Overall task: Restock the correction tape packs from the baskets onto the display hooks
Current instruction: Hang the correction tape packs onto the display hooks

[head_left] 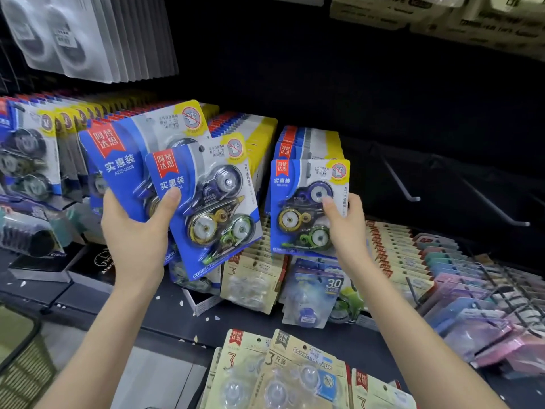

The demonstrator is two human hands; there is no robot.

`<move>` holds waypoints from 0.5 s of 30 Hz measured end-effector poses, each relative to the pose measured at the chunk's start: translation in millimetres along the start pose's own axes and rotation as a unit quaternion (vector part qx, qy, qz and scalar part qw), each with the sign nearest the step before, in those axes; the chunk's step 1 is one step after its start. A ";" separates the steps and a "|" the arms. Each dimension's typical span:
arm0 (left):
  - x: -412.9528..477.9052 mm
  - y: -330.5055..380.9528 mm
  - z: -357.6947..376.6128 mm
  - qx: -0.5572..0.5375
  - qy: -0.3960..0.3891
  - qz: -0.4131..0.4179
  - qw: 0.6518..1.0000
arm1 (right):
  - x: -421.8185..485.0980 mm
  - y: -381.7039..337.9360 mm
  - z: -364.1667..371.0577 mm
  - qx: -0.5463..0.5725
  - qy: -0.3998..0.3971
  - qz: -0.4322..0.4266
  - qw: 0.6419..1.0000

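My left hand (134, 231) grips a small fan of blue correction tape packs (206, 202), thumb pressed on the front one's card. My right hand (346, 224) pinches the right edge of a single blue pack (300, 208), held upright against a row of the same packs (309, 143) hanging on a hook. More blue packs (241, 128) hang in dense rows behind the left hand. Two bare metal hooks (404, 184) jut from the dark back panel to the right.
Beige three-piece tape packs (250, 278) hang on the lower row, and others (295, 370) lie at the bottom. Pastel packs (460, 296) fill hooks at the right. A green basket (20, 358) sits at the lower left. Clear-blister packs (73, 33) hang top left.
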State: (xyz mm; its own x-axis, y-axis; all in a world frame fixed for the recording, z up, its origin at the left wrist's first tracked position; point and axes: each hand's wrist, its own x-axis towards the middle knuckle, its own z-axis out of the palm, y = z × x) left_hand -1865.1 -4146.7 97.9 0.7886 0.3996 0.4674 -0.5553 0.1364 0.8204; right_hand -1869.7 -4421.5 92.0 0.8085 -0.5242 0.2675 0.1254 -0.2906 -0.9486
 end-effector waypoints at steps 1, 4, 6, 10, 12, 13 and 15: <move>0.6 -0.4 0.8 0.000 0.002 -0.003 1.000 | 6.4 2.8 5.8 -0.008 0.001 0.001 1.000; 0.6 -1.0 1.6 -0.002 0.000 -0.012 1.000 | 25.3 7.1 22.8 -0.010 0.008 0.033 0.999; -0.5 -0.6 1.3 0.002 -0.005 -0.008 1.000 | 36.0 11.1 30.6 -0.010 0.011 0.061 0.998; -5.1 -0.6 1.4 0.010 -0.012 -0.010 1.000 | 43.7 22.8 33.1 -0.064 0.024 0.081 0.994; -7.0 -0.3 0.3 0.013 -0.021 -0.017 1.000 | 38.4 25.2 28.8 -0.127 0.046 0.083 0.987; -7.3 0.2 -0.8 0.015 -0.024 -0.019 0.999 | 32.9 24.8 24.9 -0.170 0.063 0.072 0.981; -6.4 2.0 -3.5 0.009 -0.029 -0.026 0.999 | 15.4 18.1 17.2 -0.213 0.090 0.016 0.973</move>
State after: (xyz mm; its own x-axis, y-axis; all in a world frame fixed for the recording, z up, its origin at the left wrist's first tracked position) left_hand -1872.2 -4145.8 95.3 0.8306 0.3395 0.4415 -0.5087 0.1400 0.8495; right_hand -1845.1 -4421.1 76.1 0.6898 -0.6588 0.3004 -0.1793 -0.5574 -0.8107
